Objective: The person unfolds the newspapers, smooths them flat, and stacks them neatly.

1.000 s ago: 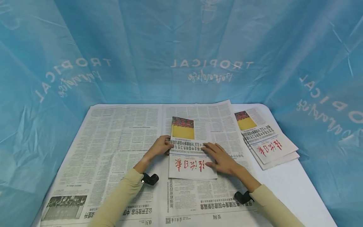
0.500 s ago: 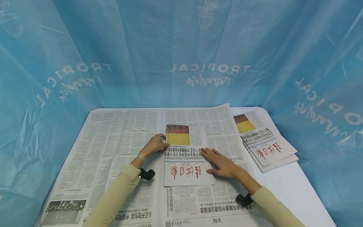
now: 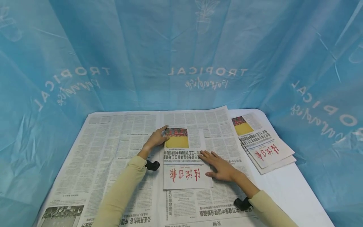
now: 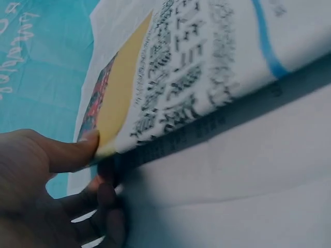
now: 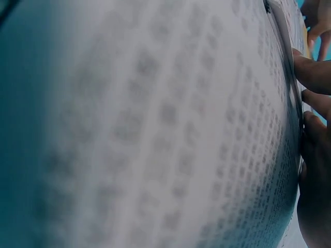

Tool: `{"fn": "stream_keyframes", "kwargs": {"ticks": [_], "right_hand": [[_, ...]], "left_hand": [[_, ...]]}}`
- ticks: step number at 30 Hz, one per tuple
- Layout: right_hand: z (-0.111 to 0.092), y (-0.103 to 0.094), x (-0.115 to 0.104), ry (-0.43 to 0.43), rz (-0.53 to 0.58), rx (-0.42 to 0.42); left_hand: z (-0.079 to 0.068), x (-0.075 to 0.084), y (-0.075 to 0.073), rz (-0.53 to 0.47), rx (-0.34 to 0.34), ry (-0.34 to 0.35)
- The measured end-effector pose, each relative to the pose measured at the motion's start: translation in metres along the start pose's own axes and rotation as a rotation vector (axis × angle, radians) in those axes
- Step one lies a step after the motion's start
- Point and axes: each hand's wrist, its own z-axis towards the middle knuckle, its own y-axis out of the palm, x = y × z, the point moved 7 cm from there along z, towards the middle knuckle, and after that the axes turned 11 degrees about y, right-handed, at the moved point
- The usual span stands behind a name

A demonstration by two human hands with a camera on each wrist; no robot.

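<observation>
Pinches the left edge of a folded newspaper [image 3: 185, 160] near its far corner with the left hand [image 3: 156, 138], thumb above and fingers below, beside a red-and-yellow picture [image 3: 176, 138]. Lays the right hand [image 3: 220, 166] against the opposite edge, fingers extended, with no visible grip. Folded newspaper: red masthead [image 3: 184, 174] toward the near side, on the right half of an open newspaper spread [image 3: 124, 142] covering much of a white counter [image 3: 293, 189]; farther right, a small pile of matching folded copies [image 3: 261, 148]. Appears to be at an edge-smoothing or squaring step. Calls next, probably, for steady right-hand pressure and creasing along the left edge.
</observation>
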Motion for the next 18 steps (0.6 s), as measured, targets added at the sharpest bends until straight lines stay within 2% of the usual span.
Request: {"fn": "stream_keyframes", "kwargs": {"ticks": [4,7,8,9,12,15,16,18], "right_hand": [[0.000,-0.001,0.000,-0.003,0.013,0.006],[0.000,0.000,0.001,0.005,0.018,0.001],[0.000,0.000,0.001,0.008,0.017,-0.001],[0.000,0.001,0.001,0.010,0.011,-0.004],[0.000,0.001,0.001,0.017,-0.006,-0.008],[0.000,0.003,0.002,0.018,-0.018,-0.004],[-0.001,0.003,0.001,0.016,-0.017,0.002],[-0.002,0.002,0.000,0.005,-0.021,0.025]], "left_hand": [[0.003,0.003,0.000,0.100,-0.010,-0.028],[0.008,0.004,-0.002,0.142,0.028,-0.034],[0.009,0.004,-0.002,0.132,0.049,-0.028],[0.011,0.004,-0.002,0.110,0.085,0.013],[0.016,0.002,-0.001,0.021,0.121,0.034],[0.016,-0.002,-0.001,-0.103,0.145,0.026],[0.016,-0.003,-0.002,-0.127,0.139,-0.018],[0.015,-0.005,-0.004,-0.153,0.164,-0.024]]}}
